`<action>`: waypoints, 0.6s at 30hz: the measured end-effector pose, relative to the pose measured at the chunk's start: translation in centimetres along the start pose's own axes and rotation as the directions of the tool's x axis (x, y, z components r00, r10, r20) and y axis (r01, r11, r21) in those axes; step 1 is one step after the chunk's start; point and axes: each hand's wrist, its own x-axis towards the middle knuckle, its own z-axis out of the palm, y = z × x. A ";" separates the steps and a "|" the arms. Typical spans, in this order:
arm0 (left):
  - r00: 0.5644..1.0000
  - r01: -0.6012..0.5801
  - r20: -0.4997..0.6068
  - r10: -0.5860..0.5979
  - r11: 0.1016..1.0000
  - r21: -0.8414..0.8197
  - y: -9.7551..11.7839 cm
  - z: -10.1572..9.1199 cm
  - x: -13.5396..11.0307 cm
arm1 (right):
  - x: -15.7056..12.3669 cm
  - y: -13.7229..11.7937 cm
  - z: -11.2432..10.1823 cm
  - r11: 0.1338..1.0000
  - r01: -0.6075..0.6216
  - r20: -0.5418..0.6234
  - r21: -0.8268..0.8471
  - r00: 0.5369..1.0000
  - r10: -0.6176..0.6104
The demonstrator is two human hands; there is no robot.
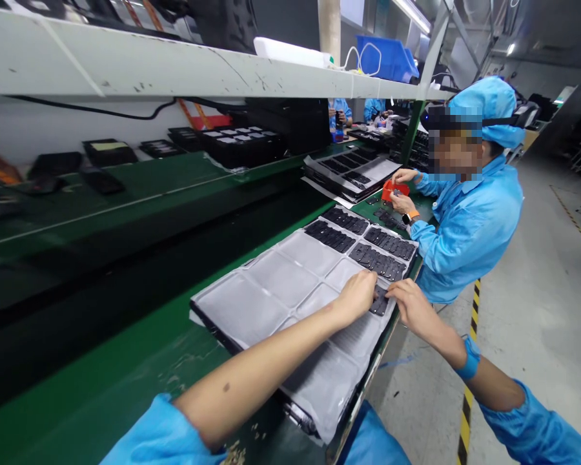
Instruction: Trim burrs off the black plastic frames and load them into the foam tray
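Note:
A stack of grey plastic trays (281, 278) lies on the green bench in front of me, with shallow square pockets. The far pockets hold rows of small black parts (377, 261). My left hand (356, 296) rests on the tray with fingers curled over a group of black parts (380, 303) in a near-right pocket. My right hand (409, 303) meets it from the right, fingers pinched at the same parts. A blue band sits on my right wrist.
A co-worker in blue coat and cap sits to my right, hands (403, 203) at a red object (394, 188). More trays (353, 169) lie beyond. A white shelf (174, 68) hangs overhead; a dark conveyor (126, 239) runs along the bench. Grey floor with yellow-black tape (469, 387) lies right.

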 end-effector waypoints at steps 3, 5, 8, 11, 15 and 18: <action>1.000 0.027 0.011 -0.027 0.999 0.027 0.9 -0.6 -0.4 | 0.3 -0.3 -0.4 0.999 0.004 0.029 -0.043 1.000 -0.002; 0.999 0.051 0.014 -0.052 0.998 0.046 1.4 -1.1 -0.7 | 0.5 -0.5 -0.7 0.998 0.006 0.046 -0.070 0.999 -0.003; 0.996 0.091 0.017 -0.092 0.993 0.070 1.9 -1.5 -1.0 | 0.7 -0.9 -1.0 0.995 0.031 0.082 -0.098 0.996 -0.023; 0.993 0.115 0.028 -0.118 0.990 0.080 1.9 -1.7 -1.1 | 0.8 -1.1 -1.1 0.991 0.078 0.134 -0.110 0.989 -0.063; 0.992 0.111 0.043 -0.115 0.990 0.082 1.8 -1.8 -0.9 | 1.0 -0.7 -0.9 0.984 0.109 0.178 -0.138 0.981 -0.083; 0.994 0.099 0.048 -0.103 0.992 0.078 1.9 -1.9 -0.8 | 1.1 -0.3 -1.0 0.980 0.118 0.183 -0.163 0.979 -0.087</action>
